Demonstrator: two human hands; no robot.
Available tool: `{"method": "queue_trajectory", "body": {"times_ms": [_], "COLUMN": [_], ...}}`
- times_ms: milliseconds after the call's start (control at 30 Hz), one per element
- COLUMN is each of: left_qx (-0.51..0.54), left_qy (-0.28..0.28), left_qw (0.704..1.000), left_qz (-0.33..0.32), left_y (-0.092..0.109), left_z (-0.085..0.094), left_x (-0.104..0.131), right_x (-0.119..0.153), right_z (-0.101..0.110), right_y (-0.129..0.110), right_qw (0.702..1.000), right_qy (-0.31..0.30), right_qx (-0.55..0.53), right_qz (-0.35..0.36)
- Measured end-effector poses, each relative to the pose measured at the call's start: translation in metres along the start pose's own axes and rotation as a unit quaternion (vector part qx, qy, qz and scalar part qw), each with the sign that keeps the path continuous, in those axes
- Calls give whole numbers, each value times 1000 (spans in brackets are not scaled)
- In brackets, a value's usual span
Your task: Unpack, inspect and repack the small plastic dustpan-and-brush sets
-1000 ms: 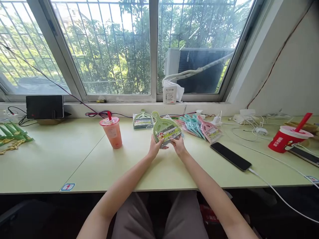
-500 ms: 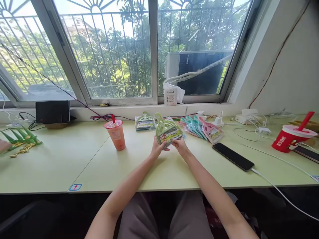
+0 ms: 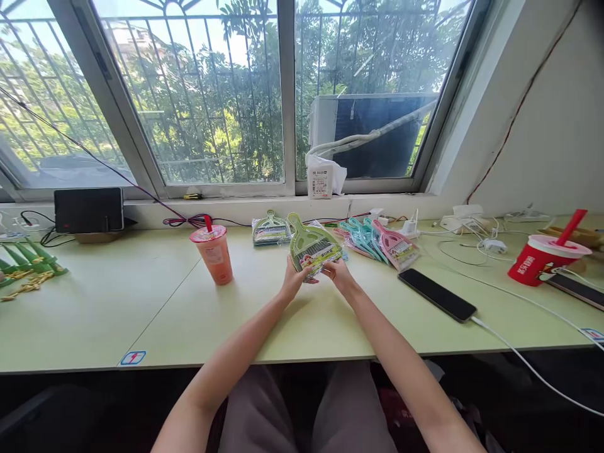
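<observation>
A green mini dustpan and brush set [image 3: 311,242] in clear wrap is tilted up above the table, its handle pointing away from me. My left hand [image 3: 295,277] grips its lower left side, thumb over the front. At the lower right edge, my right hand [image 3: 338,275] pinches the wrap with bent fingers. Just behind stands a similar wrapped green set [image 3: 270,229], lying on the table. Several wrapped blue sets [image 3: 362,238] and a pink set [image 3: 394,244] lie fanned out to the right.
An orange drink cup [image 3: 214,255] stands left of my hands. A black phone [image 3: 438,294] with a white cable lies at right, near a red cup [image 3: 542,261]. A tablet [image 3: 89,211] leans by the window. Green and yellow pieces [image 3: 31,264] lie far left.
The view has shifted slightly, so everything sits a little further left. Both hands still hold the green dustpan set in nearly the same pose.
</observation>
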State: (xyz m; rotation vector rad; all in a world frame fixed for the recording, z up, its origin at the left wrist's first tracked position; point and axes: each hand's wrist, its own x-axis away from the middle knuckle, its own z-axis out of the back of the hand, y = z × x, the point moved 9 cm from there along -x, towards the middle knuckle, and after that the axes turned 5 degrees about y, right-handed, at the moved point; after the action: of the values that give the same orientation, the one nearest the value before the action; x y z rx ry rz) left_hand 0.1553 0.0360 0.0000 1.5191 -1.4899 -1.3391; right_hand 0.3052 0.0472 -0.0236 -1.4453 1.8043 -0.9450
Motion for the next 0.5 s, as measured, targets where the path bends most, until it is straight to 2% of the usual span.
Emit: {"method": "queue_trajectory", "body": {"times_ms": [200, 333, 500], "left_qx": [-3, -21, -23], "left_qy": [-7, 8, 56], "left_qw": [1000, 999, 997], "left_qz": [1, 32, 57], "left_y": [-1, 1, 7], "left_z": [1, 2, 20], "left_x": [0, -1, -13], "right_x": [-1, 2, 1], "right_z": [0, 10, 15], "right_y": [4, 7, 1], "right_qw": [1000, 995, 993], "right_qy": [13, 96, 115], "right_qx": [6, 8, 21], "right_qz": [11, 14, 14]}}
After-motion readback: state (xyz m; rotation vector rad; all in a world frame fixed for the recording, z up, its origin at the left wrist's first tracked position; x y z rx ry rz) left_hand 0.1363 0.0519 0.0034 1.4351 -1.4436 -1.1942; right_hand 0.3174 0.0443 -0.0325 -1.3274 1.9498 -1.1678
